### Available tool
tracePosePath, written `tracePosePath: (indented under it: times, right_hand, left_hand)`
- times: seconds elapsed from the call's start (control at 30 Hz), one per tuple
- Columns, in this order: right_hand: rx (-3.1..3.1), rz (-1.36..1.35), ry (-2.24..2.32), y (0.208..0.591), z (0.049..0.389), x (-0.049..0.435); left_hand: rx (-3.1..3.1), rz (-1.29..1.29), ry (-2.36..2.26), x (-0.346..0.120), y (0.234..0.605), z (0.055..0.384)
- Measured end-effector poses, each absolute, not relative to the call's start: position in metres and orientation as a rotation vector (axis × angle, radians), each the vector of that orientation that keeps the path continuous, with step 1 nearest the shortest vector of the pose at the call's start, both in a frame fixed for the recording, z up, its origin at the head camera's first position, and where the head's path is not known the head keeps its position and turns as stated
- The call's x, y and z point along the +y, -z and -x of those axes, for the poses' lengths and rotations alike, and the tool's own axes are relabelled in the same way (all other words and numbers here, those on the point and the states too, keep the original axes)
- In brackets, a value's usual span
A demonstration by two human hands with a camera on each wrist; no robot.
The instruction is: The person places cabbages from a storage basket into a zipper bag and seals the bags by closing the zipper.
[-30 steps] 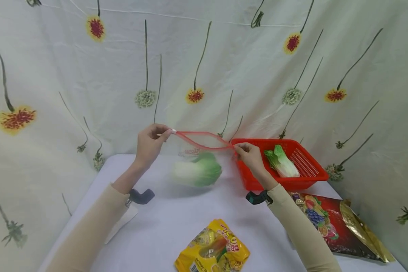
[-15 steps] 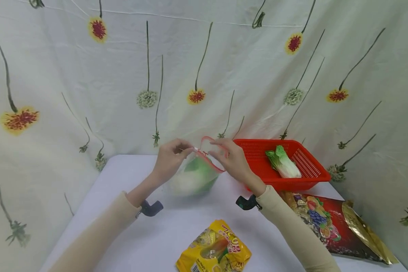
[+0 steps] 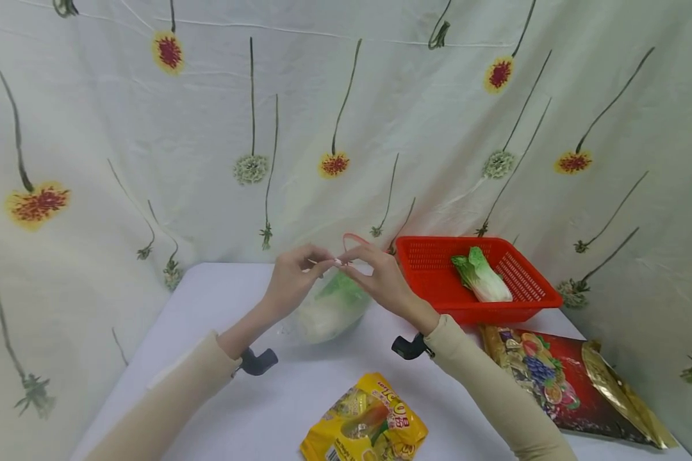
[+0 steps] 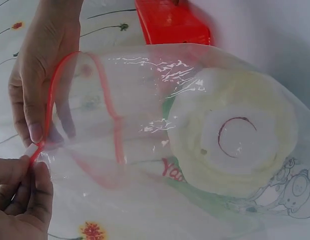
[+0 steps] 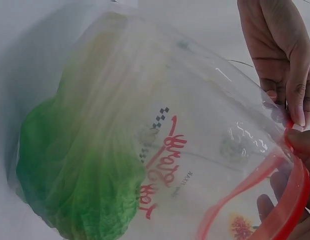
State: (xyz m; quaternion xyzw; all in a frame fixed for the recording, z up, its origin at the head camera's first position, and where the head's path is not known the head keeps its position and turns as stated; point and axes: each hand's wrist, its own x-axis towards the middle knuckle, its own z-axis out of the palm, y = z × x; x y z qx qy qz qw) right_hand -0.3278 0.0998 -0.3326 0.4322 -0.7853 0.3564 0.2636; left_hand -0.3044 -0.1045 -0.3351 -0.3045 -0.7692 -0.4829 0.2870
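Observation:
A clear zip bag (image 4: 139, 105) with a red seal strip hangs from both hands. Inside it lies a Chinese cabbage (image 5: 79, 160), its pale cut base facing the left wrist camera. My left hand (image 3: 293, 278) pinches one end of the red strip, at the white slider (image 4: 31, 149). My right hand (image 3: 385, 278) meets it there, thumb and fingertips pinching the strip right beside the slider. The rest of the strip still gapes in a loop in both wrist views. Red lettering (image 5: 167, 162) shows on the bag's side.
A red plastic basket (image 3: 438, 312) at the back right holds another, smaller cabbage (image 3: 484, 275). A yellow candy bag (image 3: 366, 419) lies at the front of the white table. On the right lies a red and gold packet (image 3: 576, 384). Flowered cloth hangs behind.
The hands have come together from a stretched strip; my right hand moved left to meet the left at the slider end. The bag with the cabbage shifted slightly down and nearer.

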Motion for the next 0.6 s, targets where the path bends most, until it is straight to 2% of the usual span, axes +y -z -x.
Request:
tracePosePath:
  times: [0.3, 0.43, 0.6]
  right_hand:
    - [-2.166, -1.164, -0.952, 0.335, 0.325, 0.100]
    - [-2.218, -1.170, -0.925, 0.337, 0.322, 0.099]
    - [-2.252, -1.207, -0.811, 0.342, 0.314, 0.095]
  left_hand:
    - [-2.139, 0.830, 1.266, -0.109, 0.342, 0.301]
    - [-2.248, 0.789, 1.467, -0.112, 0.343, 0.302]
    - [-2.361, 0.569, 1.844, -0.114, 0.342, 0.316]
